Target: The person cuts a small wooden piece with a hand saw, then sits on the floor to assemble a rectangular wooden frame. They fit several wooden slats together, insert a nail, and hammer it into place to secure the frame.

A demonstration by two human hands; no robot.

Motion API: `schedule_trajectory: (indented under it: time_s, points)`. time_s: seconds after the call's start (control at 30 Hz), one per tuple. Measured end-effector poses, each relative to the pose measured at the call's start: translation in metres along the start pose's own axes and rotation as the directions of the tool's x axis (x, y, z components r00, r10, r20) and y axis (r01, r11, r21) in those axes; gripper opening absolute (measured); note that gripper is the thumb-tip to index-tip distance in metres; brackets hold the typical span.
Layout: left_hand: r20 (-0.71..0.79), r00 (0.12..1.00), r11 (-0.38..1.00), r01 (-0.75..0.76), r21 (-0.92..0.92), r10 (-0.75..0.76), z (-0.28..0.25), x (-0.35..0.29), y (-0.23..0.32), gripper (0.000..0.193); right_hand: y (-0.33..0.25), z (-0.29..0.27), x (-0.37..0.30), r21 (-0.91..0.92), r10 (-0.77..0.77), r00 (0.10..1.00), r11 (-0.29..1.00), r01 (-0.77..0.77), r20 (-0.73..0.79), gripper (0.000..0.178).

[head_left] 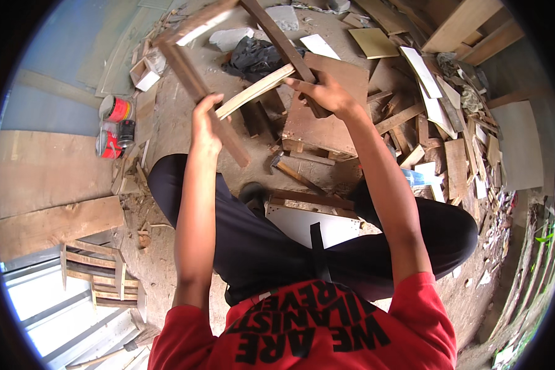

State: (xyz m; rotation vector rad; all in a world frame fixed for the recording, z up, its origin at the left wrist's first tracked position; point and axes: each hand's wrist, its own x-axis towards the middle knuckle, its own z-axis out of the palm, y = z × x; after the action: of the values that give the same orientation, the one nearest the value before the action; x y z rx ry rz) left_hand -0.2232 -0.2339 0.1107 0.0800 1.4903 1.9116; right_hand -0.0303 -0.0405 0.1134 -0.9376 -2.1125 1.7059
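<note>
Both hands up, grasping one thing: an open four-sided frame of dark brown wooden rails, held clear of the floor, far of my knees; its far right corner runs to the view's edge. My left hand is wrapped around the left rail, near its near end. My right hand grips the right rail close to its near end, thumb toward the joint; the fingers' far side is hidden. A pale, rough wooden crosspiece spans the rails between my hands.

Below, right: a low, boxy brown wooden stand. Near it on the floor, a hammer with a wooden handle. A white panel with a brown edge sits between my legs. Far right, a heap of scrap boards.

Risks, my judgement: uneven pull between hands could rack the frame and loosen the crosspiece, if its joints are weak. Both grips sit at the near end, so the far end could dip and knock the stand. Rough edges could splinter into my thumbs.
</note>
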Motion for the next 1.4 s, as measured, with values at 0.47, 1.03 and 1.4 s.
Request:
schedule_trajectory:
  time_s: [0.47, 1.03, 1.4]
  points:
    - [0.195, 0.979, 0.559, -0.192, 0.807, 0.055, 0.105, 0.098, -0.157, 0.054, 0.119, -0.062, -0.083, -0.201, 0.132, 0.935, 0.958, -0.207, -0.330, 0.068]
    - [0.475, 0.863, 0.683, -0.452, 0.574, 0.172, 0.099, 0.098, -0.155, 0.043, 0.124, -0.036, -0.067, -0.536, -0.374, 0.652, 0.842, -0.060, -0.660, 0.028]
    - [0.509, 0.848, 0.727, -0.443, 0.524, 0.149, 0.098, 0.093, -0.152, 0.048, 0.127, -0.039, -0.068, -0.488, -0.336, 0.610, 0.868, -0.095, -0.717, 0.034]
